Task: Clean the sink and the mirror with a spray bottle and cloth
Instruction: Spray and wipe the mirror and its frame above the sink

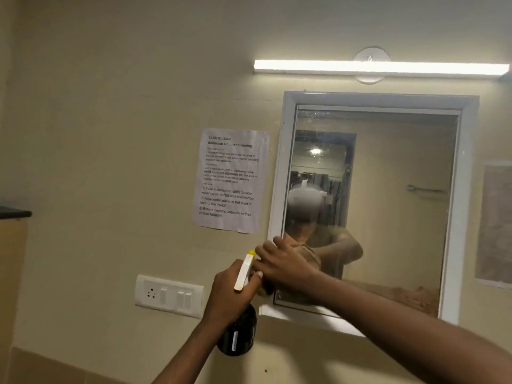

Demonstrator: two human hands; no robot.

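Right hand [279, 266]: reaches across to the lower-left corner of the mirror [388, 189], fingers curled shut over a brownish cloth [310, 254] pressed flat to the glass.
Left hand [230, 292]: fingers wrapped tight round the neck of the spray bottle [239, 328], index finger lying on the trigger.
Spray bottle, axis: near upright, dark body hanging below the fist, white head with yellow nozzle above, just left of the mirror's white frame [277, 189].
Key relation: unwiped glass spreads up and to the right of the cloth hand; the right hand is the one on the pane, the left stays off it, beside the frame.
Judged next move: a sweep of the cloth rightward or upward across the pane.
Mirror surface: faint smearing near the top edge.
Sink: not in view, presumably below.
Nearby: taped instruction sheet [230, 180] left of the mirror, switch plate [169, 295] lower left, tube light [379, 67] above.
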